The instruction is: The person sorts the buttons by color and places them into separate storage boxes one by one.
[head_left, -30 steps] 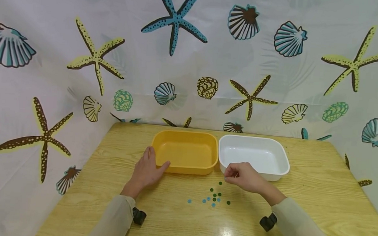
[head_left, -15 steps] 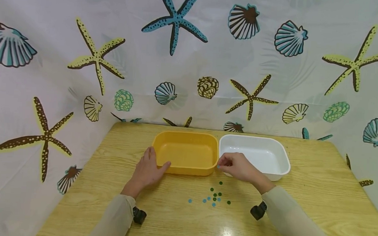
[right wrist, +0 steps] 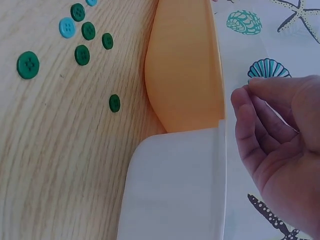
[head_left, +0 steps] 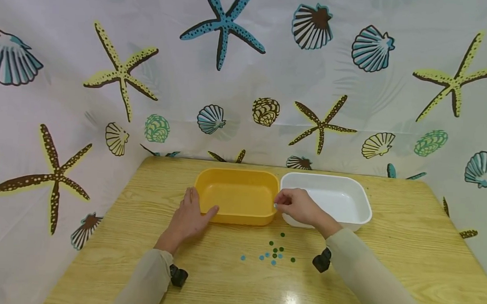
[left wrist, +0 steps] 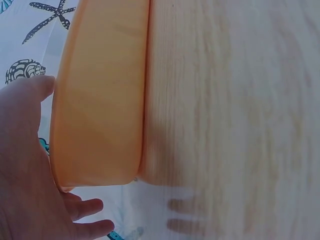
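blue button is pinched btw thumb & fingertip of r hand, held up by the r end of yellow tray, nr where the 2 trays meet; can't tell if it's past the rim or right over it. far l: pale curtain w/ starfish & shell prints, running round the back too. next, l sleeve w/ small black cam at the wrist, then l hand, relaxed w/ fingers spread about the front l corner of the tray, touching it, thumb at front rim, fingers mostly straight at l side. table is light wood. in front of the tray, 1 lone pale blue disc, then a loose scatter: 4 more blue ones mixed w/ 6 green buttons, all flat on the wood; r wrist view shows holes in the nearest green one. r of that, r hand's over the l part of white tray, which sits just beside the yellow one. farther r, another black cam at the wrist, then r sleeve, beige, same as l.
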